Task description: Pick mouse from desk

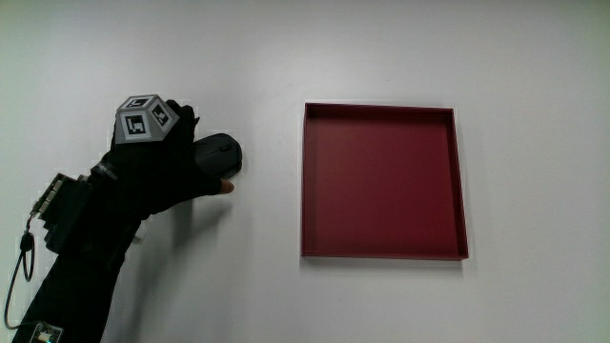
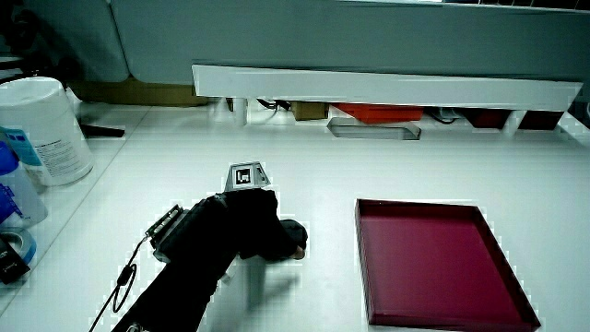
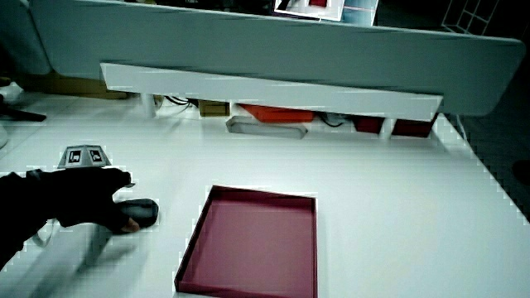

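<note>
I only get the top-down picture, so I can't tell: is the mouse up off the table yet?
Observer: Not that I can see. In a side view the mouse seems to sit on the table, with the hand closed over it.
Operator: Is there other stuff I can't see?
Observer: Yes, a white tub stands at the table's edge, farther from you than the hand.

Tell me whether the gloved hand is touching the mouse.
Touching. In the main view the hand lies over the mouse, fingers curled around its sides; a side view shows no gap either.
</note>
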